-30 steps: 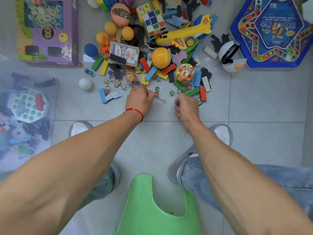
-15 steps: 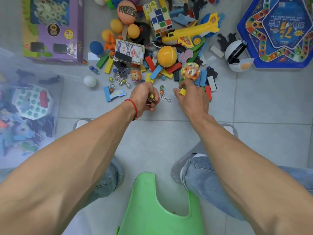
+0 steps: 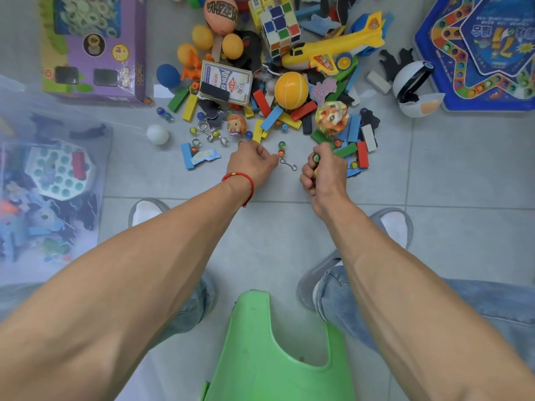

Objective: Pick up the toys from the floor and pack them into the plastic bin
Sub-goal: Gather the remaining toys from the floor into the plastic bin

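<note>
A heap of toys lies on the grey tile floor: coloured blocks (image 3: pixel 271 118), marbles (image 3: pixel 281 145), a metal hook (image 3: pixel 289 164), an orange ball (image 3: pixel 291 90), a yellow plane (image 3: pixel 333 50). My left hand (image 3: pixel 252 163) is knuckles up at the heap's near edge, fingers curled beside two marbles; whatever it holds is hidden. My right hand (image 3: pixel 324 170) grips a marble (image 3: pixel 315 157) and a yellow piece in its fist. The clear plastic bin (image 3: pixel 17 94) stands at the left with several toys inside.
A purple toy box (image 3: pixel 95 50) sits at the far left and a blue board game (image 3: pixel 486 50) at the far right. A white ball (image 3: pixel 157 134) lies alone left of the heap. Below me are a green stool (image 3: pixel 278 348) and my two feet.
My left hand turned palm down and reached to the marbles; the yellow piece and metal ring it showed are now hidden. My right hand drew back from the patterned ball, closed on a marble.
</note>
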`<state>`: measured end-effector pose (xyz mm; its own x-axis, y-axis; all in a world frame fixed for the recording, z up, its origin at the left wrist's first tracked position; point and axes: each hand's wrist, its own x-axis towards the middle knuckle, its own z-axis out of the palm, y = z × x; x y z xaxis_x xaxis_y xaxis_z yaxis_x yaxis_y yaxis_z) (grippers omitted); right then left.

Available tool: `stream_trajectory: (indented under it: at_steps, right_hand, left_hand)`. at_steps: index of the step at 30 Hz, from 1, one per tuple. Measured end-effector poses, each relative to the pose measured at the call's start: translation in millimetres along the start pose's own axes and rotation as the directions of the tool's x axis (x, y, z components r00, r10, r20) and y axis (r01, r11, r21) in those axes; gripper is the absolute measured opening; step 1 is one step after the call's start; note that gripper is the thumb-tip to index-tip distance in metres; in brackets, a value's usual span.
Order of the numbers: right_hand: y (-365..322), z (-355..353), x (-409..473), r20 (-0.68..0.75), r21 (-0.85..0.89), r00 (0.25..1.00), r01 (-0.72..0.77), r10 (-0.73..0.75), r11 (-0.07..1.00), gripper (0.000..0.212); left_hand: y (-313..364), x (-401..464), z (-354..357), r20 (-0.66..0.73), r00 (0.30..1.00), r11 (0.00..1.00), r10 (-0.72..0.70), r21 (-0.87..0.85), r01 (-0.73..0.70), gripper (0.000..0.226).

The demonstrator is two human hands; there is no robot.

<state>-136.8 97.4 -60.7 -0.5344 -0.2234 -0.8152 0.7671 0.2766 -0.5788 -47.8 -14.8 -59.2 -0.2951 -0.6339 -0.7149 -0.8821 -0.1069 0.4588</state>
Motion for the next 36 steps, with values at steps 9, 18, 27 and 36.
stream_trajectory:
  at_steps: [9,18,27,36]
  right_hand:
    - [4.5,-3.9,6.7,0.174,-0.712,0.934,0.338,-0.312,0.615,0.033]
    - [28.6,-0.8,2.4,0.469,-0.866,0.821,0.355,-0.324,-0.353,0.019]
    - [34.3,24.4,-46.2,0.260,-0.939,0.958,0.280,-0.120,0.201,0.024]
    - [-29.2,224.2,-227.4,0.768,-0.213,0.631,0.093,0.108,0.972,0.020]
  left_hand:
    - [-14.1,-32.5,-18.4,0.411,0.888,0.807,-0.207,-0.441,0.392,0.029]
    - [-29.1,-65.4,-53.0,0.434,0.878,0.861,-0.202,-0.348,0.370,0.026]
    - [-4.8,-109.6,-158.9,0.580,0.794,0.981,-0.182,0.056,0.183,0.025]
    - [-43.6,-181.1,-390.8,0.204,0.941,0.962,-0.272,0.026,0.272,0.034]
